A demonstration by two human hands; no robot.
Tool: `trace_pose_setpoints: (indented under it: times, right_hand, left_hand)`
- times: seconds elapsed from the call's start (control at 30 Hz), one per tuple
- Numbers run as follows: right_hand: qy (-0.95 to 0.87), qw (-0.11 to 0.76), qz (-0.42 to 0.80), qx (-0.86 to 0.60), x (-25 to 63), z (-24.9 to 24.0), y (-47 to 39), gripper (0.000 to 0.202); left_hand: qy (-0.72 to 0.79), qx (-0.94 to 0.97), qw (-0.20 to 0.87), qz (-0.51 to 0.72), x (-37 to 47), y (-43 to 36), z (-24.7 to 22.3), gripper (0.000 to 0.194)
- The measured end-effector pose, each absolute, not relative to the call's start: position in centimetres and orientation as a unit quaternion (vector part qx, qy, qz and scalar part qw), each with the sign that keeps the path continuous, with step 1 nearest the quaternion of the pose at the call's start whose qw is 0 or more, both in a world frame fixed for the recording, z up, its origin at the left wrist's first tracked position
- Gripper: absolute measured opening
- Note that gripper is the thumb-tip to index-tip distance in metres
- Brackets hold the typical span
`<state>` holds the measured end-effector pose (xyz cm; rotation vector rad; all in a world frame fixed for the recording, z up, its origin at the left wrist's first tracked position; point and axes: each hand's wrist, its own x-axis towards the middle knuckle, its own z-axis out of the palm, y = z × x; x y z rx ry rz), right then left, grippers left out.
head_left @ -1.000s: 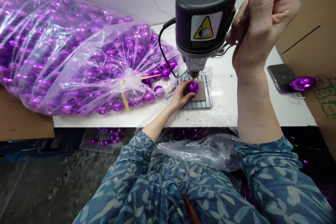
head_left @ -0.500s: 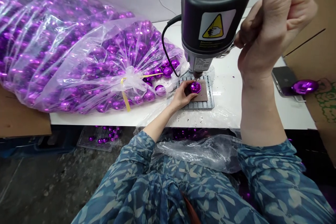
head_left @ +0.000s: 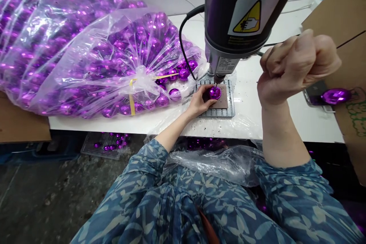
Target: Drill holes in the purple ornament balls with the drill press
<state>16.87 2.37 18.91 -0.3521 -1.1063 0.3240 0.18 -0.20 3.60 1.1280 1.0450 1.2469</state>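
My left hand (head_left: 201, 101) grips a shiny purple faceted ball (head_left: 215, 92) between thumb and fingers. The ball rests on a brown square board (head_left: 221, 103) over the slotted metal base plate (head_left: 231, 110) of a bench drill press (head_left: 237, 42). Directly above, the drill's chuck and bit (head_left: 218, 79) come down to the top of the ball; whether the bit has entered it I cannot make out. At the drill's right side my right hand (head_left: 297, 68) is closed in a fist round the feed lever, which is mostly hidden by the fingers.
A big clear plastic bag (head_left: 94, 53) of purple balls, tied with yellow ribbon, fills the table's left. On the right, a phone (head_left: 314, 93) and a purple ornament (head_left: 336, 95) lie by a cardboard box (head_left: 343, 38). Clear plastic sheeting (head_left: 217, 164) covers my lap. Dark shavings dot the white tabletop (head_left: 248, 101).
My right hand has come down with the lever. My left hand still keeps the ball under the bit. The camera view has shifted slightly.
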Motion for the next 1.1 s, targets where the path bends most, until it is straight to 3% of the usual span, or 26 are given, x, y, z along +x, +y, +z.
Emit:
trace_pose_setpoints:
  times: [0.4, 0.6, 0.97, 1.1]
  right_hand:
    - [-0.521, 0.840, 0.067, -0.135, 18.6, 14.3, 4.3, 0.057]
    - [-0.523, 0.835, 0.050, -0.165, 19.1, 12.8, 4.6, 0.074]
    - [-0.562, 0.815, 0.029, -0.137, 19.0, 12.6, 4.4, 0.078]
    - [-0.566, 0.809, 0.057, -0.144, 18.0, 15.1, 3.2, 0.079]
  left_hand:
    - [0.432, 0.509, 0.537, 0.516, 0.0, -0.3, 3.4, 0.056]
    - [0.431, 0.533, 0.516, 0.514, -0.2, -0.3, 2.9, 0.055]
    - [0.430, 0.544, 0.506, 0.513, -0.2, -0.2, 2.5, 0.057]
    - [0.427, 0.528, 0.511, 0.527, -0.2, 0.2, 1.5, 0.059]
